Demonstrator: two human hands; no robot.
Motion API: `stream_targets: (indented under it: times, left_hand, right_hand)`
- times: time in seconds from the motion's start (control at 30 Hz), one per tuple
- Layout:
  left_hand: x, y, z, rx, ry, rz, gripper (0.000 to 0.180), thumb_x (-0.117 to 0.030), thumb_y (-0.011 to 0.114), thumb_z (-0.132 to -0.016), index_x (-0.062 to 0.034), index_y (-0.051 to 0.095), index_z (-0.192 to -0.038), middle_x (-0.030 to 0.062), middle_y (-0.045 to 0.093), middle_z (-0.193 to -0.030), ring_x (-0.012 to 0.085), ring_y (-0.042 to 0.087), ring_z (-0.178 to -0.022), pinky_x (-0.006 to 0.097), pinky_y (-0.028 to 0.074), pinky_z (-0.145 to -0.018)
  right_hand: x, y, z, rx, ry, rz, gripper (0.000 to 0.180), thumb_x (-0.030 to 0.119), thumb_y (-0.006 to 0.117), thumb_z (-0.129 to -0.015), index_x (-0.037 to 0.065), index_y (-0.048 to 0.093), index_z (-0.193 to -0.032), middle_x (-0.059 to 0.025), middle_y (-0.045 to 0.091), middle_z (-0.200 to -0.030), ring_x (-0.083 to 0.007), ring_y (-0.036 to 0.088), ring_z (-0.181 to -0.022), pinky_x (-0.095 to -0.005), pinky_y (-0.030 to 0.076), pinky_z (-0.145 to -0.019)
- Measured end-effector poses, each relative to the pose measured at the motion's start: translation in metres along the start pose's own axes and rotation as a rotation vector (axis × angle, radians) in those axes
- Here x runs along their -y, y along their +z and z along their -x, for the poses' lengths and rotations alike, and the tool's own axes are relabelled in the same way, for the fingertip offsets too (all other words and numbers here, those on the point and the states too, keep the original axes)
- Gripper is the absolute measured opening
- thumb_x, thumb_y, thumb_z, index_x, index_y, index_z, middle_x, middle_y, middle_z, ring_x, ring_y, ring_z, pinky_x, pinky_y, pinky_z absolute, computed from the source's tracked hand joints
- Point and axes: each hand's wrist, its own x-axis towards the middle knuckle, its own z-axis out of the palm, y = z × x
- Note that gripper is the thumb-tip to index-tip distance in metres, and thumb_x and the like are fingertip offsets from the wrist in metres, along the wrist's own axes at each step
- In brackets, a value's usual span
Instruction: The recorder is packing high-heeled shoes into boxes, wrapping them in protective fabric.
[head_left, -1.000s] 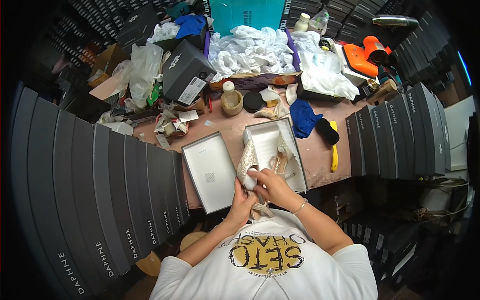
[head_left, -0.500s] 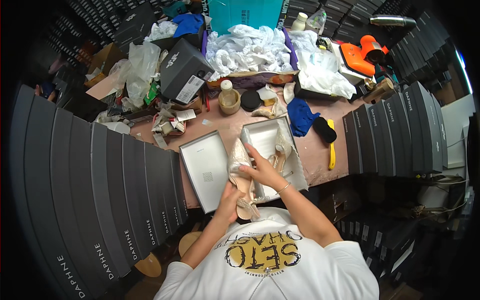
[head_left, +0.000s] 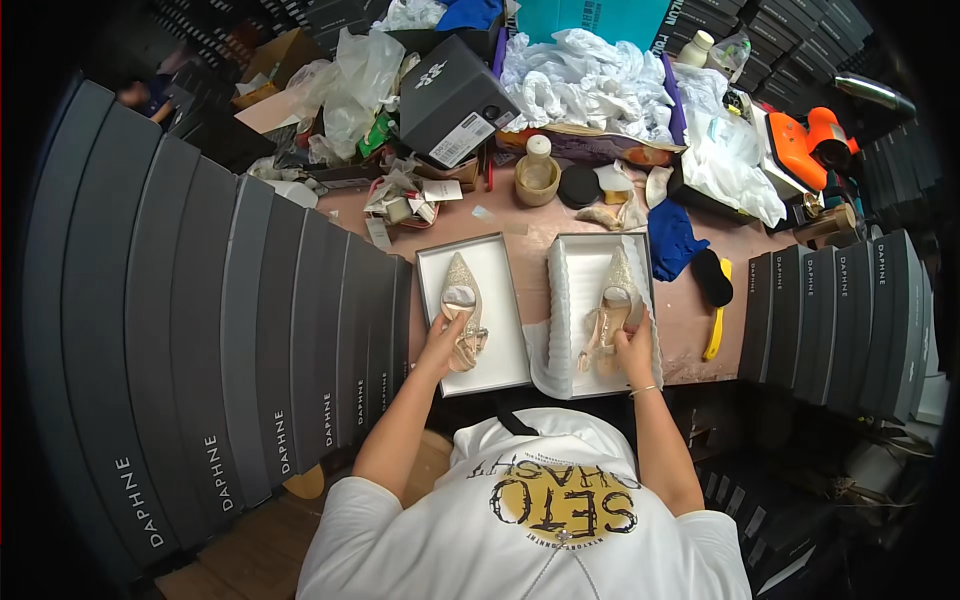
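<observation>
The fingers of the left hand cover part of the rear half of the left shoe, so its heel cannot be made out. The hand is partly closed, with thumb and fingers about the shoe's side. The right hand is also partly closed, its thumb on the rear of the right shoe; its other fingers are mostly hidden, so how firmly they grip cannot be told. The 2 glittery pointed shoes lie toes far, the left in a shallow lid, the right in a box with a white padded liner.

At far left, a person is blurred and partly hidden. The dark rim cuts off the outer boxes of the left stack.

The near ends of lid and box lie along the near edge of the tabletop. A narrow strip of tabletop separates the 2, and the left stack crowds the lid. More surface shows right of the box, up to the right stack, with a yellow-handled tool across it and a blue cloth beside the box's far corner. Beyond, a jar and crumpled paper fill the far side.
</observation>
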Motion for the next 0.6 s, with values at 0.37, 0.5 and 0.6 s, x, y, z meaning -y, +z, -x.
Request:
stream_targets:
  times: [0.37, 0.5, 0.6]
  left_hand:
    - [-0.019, -0.025, 0.054, -0.08, 0.7, -1.084, 0.055, 0.011, 0.047, -0.082, -0.0074, 0.046, -0.134, 0.022, 0.051, -0.129, 0.036, 0.052, -0.117, 0.041, 0.045, -0.096]
    - [-0.024, 0.007, 0.039, 0.046, 0.854, -1.226, 0.05, 0.003, 0.056, -0.079, -0.0094, 0.054, -0.127, 0.0172, 0.05, -0.132, 0.0372, 0.036, -0.131, 0.044, 0.033, -0.108]
    - [-0.026, 0.014, 0.013, 0.073, 0.953, -1.348, 0.036, -0.002, 0.058, -0.079, -0.0099, 0.063, -0.115, 0.0145, 0.053, -0.129, 0.0345, 0.036, -0.132, 0.048, 0.028, -0.11]
  right_hand:
    - [0.062, -0.028, 0.021, 0.33, -0.649, 0.701, 0.058, 0.001, 0.057, -0.078, 0.016, 0.047, -0.133, -0.0181, 0.045, -0.135, -0.036, 0.044, -0.123, -0.0424, 0.04, -0.099]
    - [0.042, -0.013, 0.0, 0.407, -0.782, 0.774, 0.047, 0.008, 0.054, -0.082, 0.017, 0.051, -0.128, -0.0141, 0.043, -0.138, -0.0348, 0.036, -0.131, -0.0482, 0.031, -0.107]
    - [0.035, -0.003, -0.003, 0.405, -0.768, 0.584, 0.038, 0.007, 0.06, -0.078, 0.013, 0.059, -0.116, -0.0099, 0.05, -0.132, -0.0354, 0.038, -0.129, -0.049, 0.031, -0.107]
